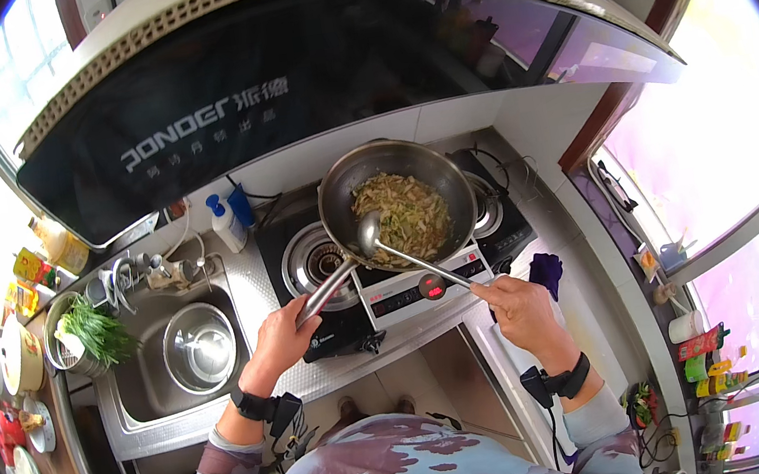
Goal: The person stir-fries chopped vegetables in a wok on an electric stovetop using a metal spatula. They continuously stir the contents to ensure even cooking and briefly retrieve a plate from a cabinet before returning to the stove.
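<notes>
My left hand (286, 337) grips the long metal handle of a wok (465, 205). The wok sits over an induction cooker (388, 302) with a lit red display. Chopped, browned food with green bits (409, 215) lies in the wok's middle and right side. My right hand (520, 312) is closed around the handle of a steel ladle (370, 229). The ladle's bowl rests inside the wok at the left edge of the food; whether it touches the metal I cannot tell.
A black gas hob (346, 338) lies beneath the cooker. Left are a sink (148, 393) with a metal basin (199, 348), a pot of green stalks (90, 331) and a pump bottle (227, 225). A range hood (341, 55) overhangs the back. A purple cloth (547, 274) lies at right.
</notes>
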Motion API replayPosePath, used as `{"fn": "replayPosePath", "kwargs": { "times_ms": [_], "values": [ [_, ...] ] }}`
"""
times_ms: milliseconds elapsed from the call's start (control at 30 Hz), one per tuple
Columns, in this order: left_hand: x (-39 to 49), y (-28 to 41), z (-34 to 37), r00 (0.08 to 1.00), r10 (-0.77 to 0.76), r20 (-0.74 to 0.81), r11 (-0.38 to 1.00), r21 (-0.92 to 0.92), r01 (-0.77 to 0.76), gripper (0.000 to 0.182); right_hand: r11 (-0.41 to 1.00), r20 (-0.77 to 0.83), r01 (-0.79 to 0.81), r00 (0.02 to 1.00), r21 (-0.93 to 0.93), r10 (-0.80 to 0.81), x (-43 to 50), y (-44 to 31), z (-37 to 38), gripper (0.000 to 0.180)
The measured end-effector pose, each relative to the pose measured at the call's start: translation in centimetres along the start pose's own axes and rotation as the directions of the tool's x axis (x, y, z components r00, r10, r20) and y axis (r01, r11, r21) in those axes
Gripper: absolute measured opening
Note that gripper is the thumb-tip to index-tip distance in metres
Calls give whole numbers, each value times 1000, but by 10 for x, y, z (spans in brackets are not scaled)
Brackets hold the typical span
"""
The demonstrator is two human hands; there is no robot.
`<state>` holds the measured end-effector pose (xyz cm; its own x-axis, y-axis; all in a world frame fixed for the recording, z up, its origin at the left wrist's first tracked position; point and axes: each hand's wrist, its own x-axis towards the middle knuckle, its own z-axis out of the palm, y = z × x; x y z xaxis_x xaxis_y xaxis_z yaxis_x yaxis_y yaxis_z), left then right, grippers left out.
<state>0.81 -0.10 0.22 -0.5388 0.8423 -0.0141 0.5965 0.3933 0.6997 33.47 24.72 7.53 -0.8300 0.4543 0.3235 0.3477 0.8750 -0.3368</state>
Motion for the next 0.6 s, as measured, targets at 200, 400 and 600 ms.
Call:
{"fn": "replayPosePath", "kwargs": {
  "times_ms": [200,400,600],
  "values": [
    [-6,-1,-5,996,82,-37,997,6,-82,48,997,81,-78,993,-29,80,-9,22,-26,36],
    [-28,-19,-30,996,84,-27,996,19,-83,69,871,226,-491,850,7,477,-17,34,-76,42],
    [-53,-19,-60,998,50,32,999,3,-50,67,843,345,-492,846,217,406,-8,49,-46,46]
  ]
}}
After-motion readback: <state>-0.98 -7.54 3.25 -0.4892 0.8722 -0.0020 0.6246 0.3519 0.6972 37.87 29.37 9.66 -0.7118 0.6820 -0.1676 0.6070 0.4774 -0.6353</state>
